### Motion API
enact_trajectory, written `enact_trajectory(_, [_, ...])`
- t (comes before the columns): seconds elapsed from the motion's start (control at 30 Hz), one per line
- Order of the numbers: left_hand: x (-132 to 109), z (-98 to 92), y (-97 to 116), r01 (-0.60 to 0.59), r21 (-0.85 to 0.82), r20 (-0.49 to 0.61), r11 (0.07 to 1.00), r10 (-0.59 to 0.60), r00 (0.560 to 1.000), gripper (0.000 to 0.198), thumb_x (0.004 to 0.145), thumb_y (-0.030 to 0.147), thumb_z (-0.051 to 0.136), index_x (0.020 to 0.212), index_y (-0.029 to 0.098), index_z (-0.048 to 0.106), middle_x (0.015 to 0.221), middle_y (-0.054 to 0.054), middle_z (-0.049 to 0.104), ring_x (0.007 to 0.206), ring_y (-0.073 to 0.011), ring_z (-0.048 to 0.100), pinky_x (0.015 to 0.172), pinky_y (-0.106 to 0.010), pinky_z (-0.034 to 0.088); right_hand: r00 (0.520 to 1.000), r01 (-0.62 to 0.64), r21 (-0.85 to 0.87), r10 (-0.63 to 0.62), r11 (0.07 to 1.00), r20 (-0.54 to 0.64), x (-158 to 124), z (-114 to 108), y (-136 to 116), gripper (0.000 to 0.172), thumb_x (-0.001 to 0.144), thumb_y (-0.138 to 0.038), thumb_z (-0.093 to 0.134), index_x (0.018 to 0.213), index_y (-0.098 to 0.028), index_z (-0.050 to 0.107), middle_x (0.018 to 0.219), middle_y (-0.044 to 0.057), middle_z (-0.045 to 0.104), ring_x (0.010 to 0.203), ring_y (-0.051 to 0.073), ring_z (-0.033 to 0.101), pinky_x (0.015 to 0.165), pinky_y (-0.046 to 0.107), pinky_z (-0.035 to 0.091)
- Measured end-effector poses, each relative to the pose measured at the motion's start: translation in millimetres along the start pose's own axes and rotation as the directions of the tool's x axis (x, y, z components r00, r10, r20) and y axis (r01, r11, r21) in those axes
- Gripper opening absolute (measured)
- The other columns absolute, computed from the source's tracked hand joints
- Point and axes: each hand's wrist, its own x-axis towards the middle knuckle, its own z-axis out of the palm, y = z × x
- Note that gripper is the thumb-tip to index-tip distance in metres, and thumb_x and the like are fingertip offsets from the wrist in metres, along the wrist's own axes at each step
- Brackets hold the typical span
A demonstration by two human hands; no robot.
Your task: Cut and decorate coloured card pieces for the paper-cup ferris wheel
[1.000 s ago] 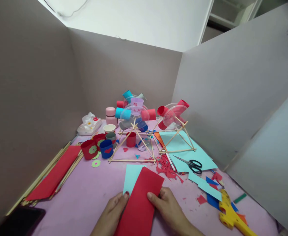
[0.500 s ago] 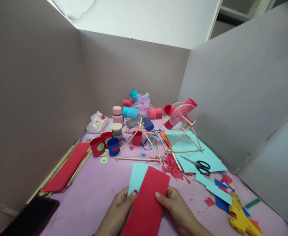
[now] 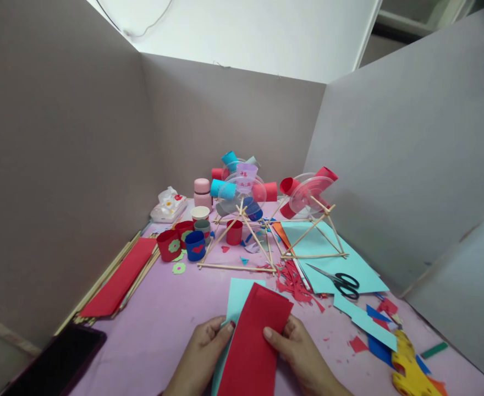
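Red paper (image 3: 256,341), near centre, pinched by right hand (image 3: 302,349); left hand (image 3: 204,349) grips pale-blue paper (image 3: 240,297) behind it. Light thumb pressure, edges kept square, should prevent creases. Farther: scissors (image 3: 337,279), then stick frame (image 3: 237,268).

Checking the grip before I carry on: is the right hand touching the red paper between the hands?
Touching. The head view shows it: the right hand has its thumb laid over the front of the red paper.
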Motion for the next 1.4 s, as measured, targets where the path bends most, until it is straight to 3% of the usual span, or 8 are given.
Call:
enact_trajectory(0.13, [1.1,-3.6,-0.7,-0.066,-0.002,-0.076,0.998,0.065,0.995,0.039,0.067,0.040,0.072,0.098,0.016,0.067,0.074,-0.006,0.074,0.063,-0.0213,0.067,0.064,-0.031,0.050,1.000,-0.009,-0.014,0.009,1.000,0.020,-0.4,1.1,0.0,0.037,0.068,-0.031,0.074,0.099,-0.015,0.065,0.098,0.012,0.071,0.093,0.029,0.064,0.085,0.044,0.047])
enact_trajectory(0.23, [0.4,-3.7,1.4,-0.058,-0.002,-0.041,0.998,0.057,0.998,0.039,0.068,0.042,0.069,0.098,0.017,0.067,0.073,-0.005,0.073,0.064,-0.0212,0.066,0.066,-0.032,0.050,0.999,-0.013,-0.024,0.014,1.000,0.042,-1.7,1.7,-0.1,0.036,0.069,-0.031,0.073,0.100,-0.015,0.065,0.100,0.012,0.070,0.095,0.029,0.063,0.086,0.044,0.046])
enact_trajectory(0.43, [-0.5,-6.3,4.1,-0.031,0.182,-0.141,0.983,0.057,0.988,0.028,0.066,0.041,0.070,0.063,0.014,0.067,0.057,-0.001,0.066,0.055,-0.0163,0.058,0.051,-0.023,0.043,0.998,-0.027,-0.037,0.029,0.999,0.058,-1.6,0.4,1.4,0.035,0.070,-0.030,0.073,0.100,-0.015,0.065,0.098,0.012,0.071,0.094,0.028,0.064,0.084,0.043,0.047])
enact_trajectory(0.6, [0.6,-8.8,4.4,-0.109,0.246,-0.228,0.963,0.167,0.959,0.026,0.061,0.035,0.074,0.051,0.016,0.059,0.049,0.003,0.059,0.049,-0.0123,0.051,0.049,-0.020,0.039,0.996,-0.042,-0.022,0.044,0.999,0.074,-1.0,1.3,2.2,0.031,0.072,-0.028,0.072,0.099,-0.014,0.067,0.092,0.011,0.072,0.088,0.027,0.066,0.083,0.043,0.048])
enact_trajectory(0.97, [0.9,-14.3,-2.6,-0.079,0.152,-0.102,0.985,0.096,0.990,0.021,0.077,0.038,0.061,0.085,0.019,0.056,0.066,0.003,0.063,0.058,-0.0149,0.060,0.057,-0.024,0.044,0.997,-0.074,-0.036,0.073,0.997,-0.029,-3.7,0.2,-1.0,0.029,0.076,-0.029,0.068,0.099,-0.011,0.068,0.086,0.011,0.074,0.082,0.027,0.067,0.079,0.042,0.049])
enact_trajectory(1.17, [3.2,-16.0,-3.1,-0.161,0.162,-0.081,0.974,0.175,0.981,0.045,0.079,0.036,0.059,0.119,0.023,0.043,0.085,-0.002,0.069,0.070,-0.0181,0.064,0.066,-0.029,0.049,0.995,-0.073,-0.074,0.067,0.995,-0.080,-3.6,-0.1,-1.7,0.029,0.077,-0.030,0.067,0.098,-0.010,0.069,0.085,0.013,0.074,0.078,0.025,0.067,0.075,0.039,0.051])
enact_trajectory(1.27, [0.8,-11.6,-0.5,-0.144,0.244,-0.046,0.959,0.159,0.986,0.033,0.077,0.038,0.061,0.104,0.019,0.060,0.087,-0.004,0.070,0.078,-0.0197,0.063,0.072,-0.028,0.048,0.994,-0.078,-0.116,0.069,0.990,-0.082,-3.5,-0.3,-1.4,0.030,0.077,-0.032,0.066,0.095,-0.009,0.070,0.082,0.013,0.074,0.075,0.025,0.067,0.071,0.038,0.051])
enact_trajectory(1.4, [0.7,-10.3,-2.6,-0.084,0.368,-0.013,0.926,0.095,0.995,0.027,0.073,0.040,0.063,0.074,0.013,0.068,0.069,-0.004,0.069,0.067,-0.0196,0.061,0.061,-0.026,0.046,0.994,-0.093,-0.114,0.086,0.989,-0.065,-3.7,0.9,-1.2,0.030,0.076,-0.032,0.068,0.094,-0.008,0.070,0.080,0.013,0.074,0.075,0.026,0.067,0.069,0.038,0.052])
